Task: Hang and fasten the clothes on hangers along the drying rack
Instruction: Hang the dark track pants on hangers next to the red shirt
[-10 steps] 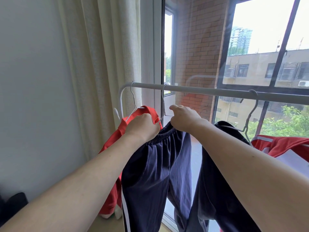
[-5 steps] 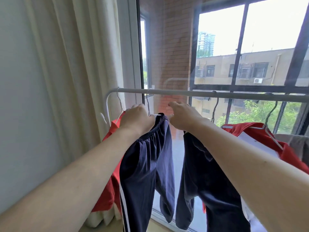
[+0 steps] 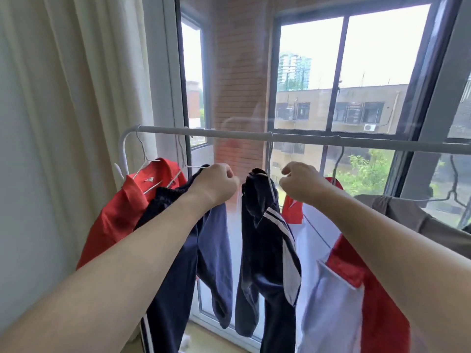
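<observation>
The hands have spread apart, splitting the two navy garments along the rail.
Left hand (image 3: 216, 186) grips the navy track pants (image 3: 193, 250) at the waistband; right hand (image 3: 302, 184) is curled beside the striped navy pants (image 3: 265, 225), grip unclear. Both hang from the white drying rack (image 3: 229, 133) before the window (image 3: 339, 72).

A home, likely an apartment room several floors up. A white drying rack (image 3: 229, 135) hung with clothes stands at 12 o'clock before tall windows (image 3: 339, 72); cream curtains (image 3: 76, 85) hang at 10 o'clock, and outside stand a brick wall (image 3: 239, 72) and residential blocks (image 3: 341, 108).
</observation>
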